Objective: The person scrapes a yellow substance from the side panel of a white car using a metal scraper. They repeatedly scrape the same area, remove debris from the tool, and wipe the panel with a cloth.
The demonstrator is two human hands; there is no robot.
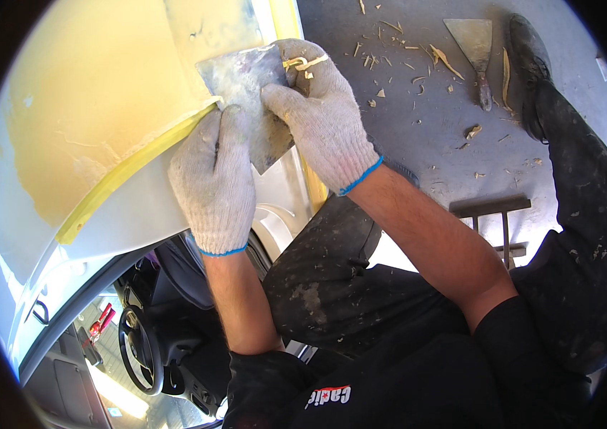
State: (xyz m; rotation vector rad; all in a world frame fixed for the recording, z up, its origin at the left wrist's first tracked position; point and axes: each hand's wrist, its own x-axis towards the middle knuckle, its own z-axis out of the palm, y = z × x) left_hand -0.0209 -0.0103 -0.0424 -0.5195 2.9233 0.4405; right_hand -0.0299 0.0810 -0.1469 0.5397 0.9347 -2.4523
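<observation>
My right hand (321, 107), in a grey-white knit glove with a blue cuff, grips a thin, smeared metal filler spreader (246, 86), its thumb across the face. Scraps of yellowish material (303, 64) cling beside its fingers. My left hand (214, 175), gloved alike, is closed at the upper end of a strip of yellow masking tape (128, 175); its thumb overlaps the spreader's left edge. Yellow filler (96, 93) covers much of the car panel (142, 214) above the tape. The fingertips are partly hidden, as is the panel behind the spreader.
A wide scraper (473, 46) lies on the grey floor (425, 136) at the upper right, among curled scraps (446, 61). A small metal stand (496, 207) is near my leg. Through the car's opening at lower left shows a steering wheel (139, 350).
</observation>
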